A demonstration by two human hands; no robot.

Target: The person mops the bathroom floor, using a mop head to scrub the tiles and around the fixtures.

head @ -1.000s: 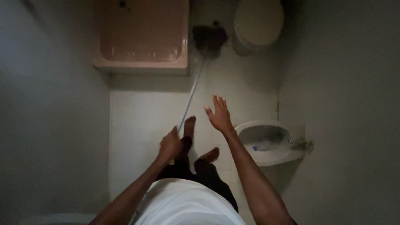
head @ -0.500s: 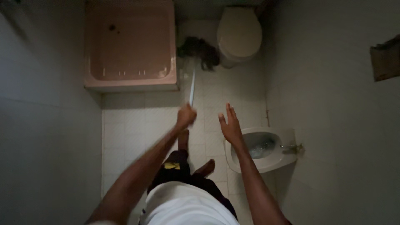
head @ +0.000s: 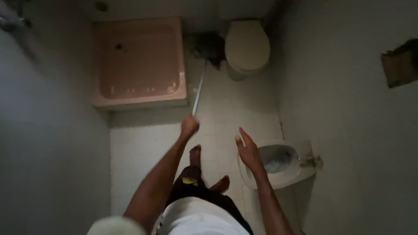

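Observation:
My left hand point(head: 190, 126) grips the end of a long pale mop handle point(head: 198, 92). The handle runs away from me to a dark mop head point(head: 208, 47) that lies on the tiled floor between the pink shower tray point(head: 139, 63) and the toilet point(head: 247, 45). My right hand point(head: 248, 151) hovers open with fingers apart, holding nothing, just left of the white wall basin point(head: 278, 163). My bare feet point(head: 207, 167) stand on the floor below both hands.
This is a narrow, dim bathroom with grey walls close on both sides. The white tiled floor point(head: 143, 148) runs from the shower tray toward me. A tap point(head: 314, 161) sticks out at the basin's right. A brown object point(head: 400, 63) hangs on the right wall.
My left arm has stretched forward, pushing the mop head farther toward the corner beside the toilet. My right hand has dropped lower, nearer the basin.

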